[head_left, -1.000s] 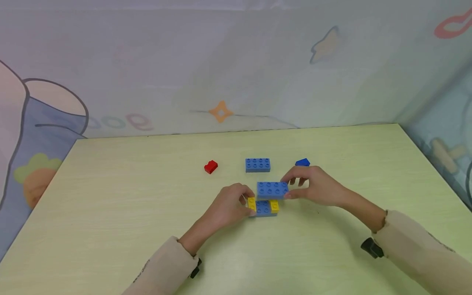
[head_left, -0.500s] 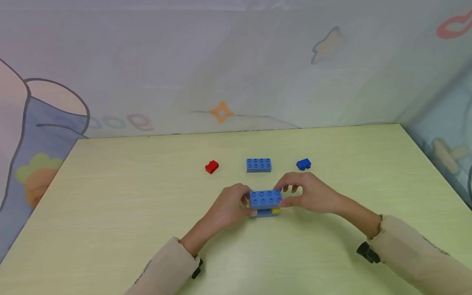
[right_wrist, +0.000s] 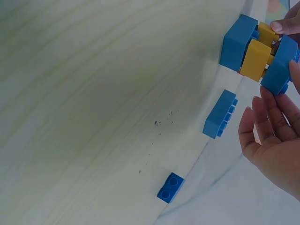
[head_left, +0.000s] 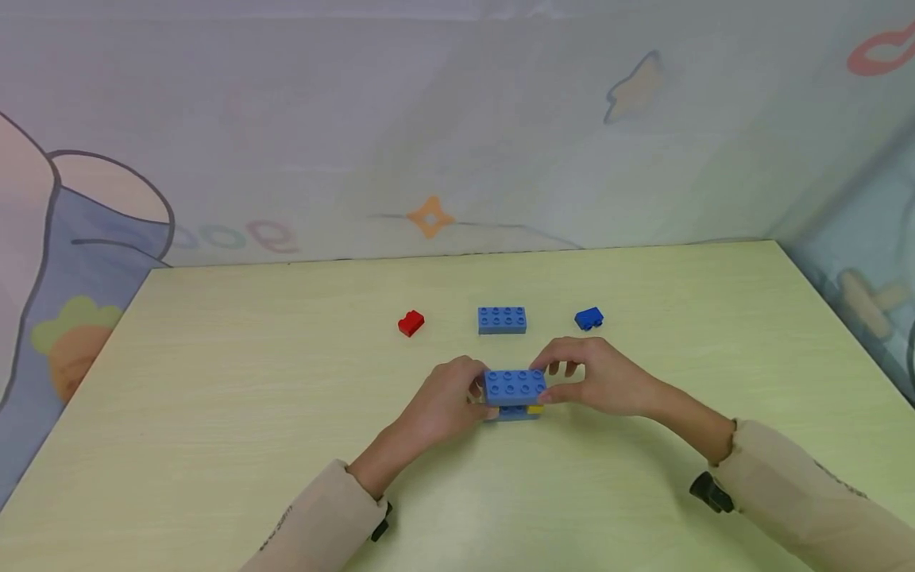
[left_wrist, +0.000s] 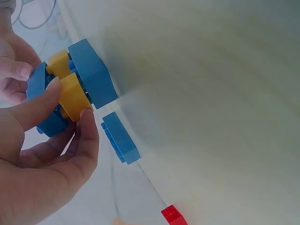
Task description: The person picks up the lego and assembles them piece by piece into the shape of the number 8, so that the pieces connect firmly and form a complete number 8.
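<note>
Pale yellow table (head_left: 236,381)
It carries one stack (head_left: 513,388), one red brick (head_left: 411,323), one long blue brick (head_left: 502,321), one small blue brick (head_left: 588,318).

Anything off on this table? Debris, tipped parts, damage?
Yes: small dark specks dot the pale wood-grain table in the right wrist view; debris or marks, can't tell. The dark-blue two-stud plastic brick lies on its side, unlike the studs-up light-blue eight-stud plastic brick beside it. No damage visible.

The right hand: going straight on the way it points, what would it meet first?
The top blue brick that the right hand pinches; then probably the left hand, though depth is unclear.
</note>
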A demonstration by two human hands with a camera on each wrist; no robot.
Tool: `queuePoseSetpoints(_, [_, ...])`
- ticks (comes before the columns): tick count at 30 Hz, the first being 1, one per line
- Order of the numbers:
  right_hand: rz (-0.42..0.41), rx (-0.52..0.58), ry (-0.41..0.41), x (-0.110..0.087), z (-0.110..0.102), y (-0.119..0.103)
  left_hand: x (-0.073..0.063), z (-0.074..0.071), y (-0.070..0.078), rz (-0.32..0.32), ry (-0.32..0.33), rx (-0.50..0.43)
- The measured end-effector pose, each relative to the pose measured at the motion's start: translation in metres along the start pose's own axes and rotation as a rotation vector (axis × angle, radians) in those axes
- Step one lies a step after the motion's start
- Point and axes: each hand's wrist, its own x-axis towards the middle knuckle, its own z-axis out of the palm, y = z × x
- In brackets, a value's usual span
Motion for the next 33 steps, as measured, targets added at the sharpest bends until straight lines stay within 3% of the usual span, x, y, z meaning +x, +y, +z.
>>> queuePoseSetpoints(8, [-0.009,-0.001,-0.003,-0.001,0.0,0.001,0.0,-0.001,0.002,0.004,-0.016,0.023])
queuePoseSetpoints(15, [-0.017,-0.018,-0.013,-0.001,-0.001,-0.002,-0.002,-0.012,0.008,-0.03,-0.062,-0.008])
queuePoseSetpoints(24, [-0.018,-0.03,-0.021,0.001,-0.001,-0.001,-0.005,-0.018,0.011,0.034,-0.019,-0.03])
queuePoseSetpoints(33, [-0.016,-0.049,-0.005,-0.001,0.001,-0.001,-0.006,-0.014,0.009,0.039,0.01,-0.066])
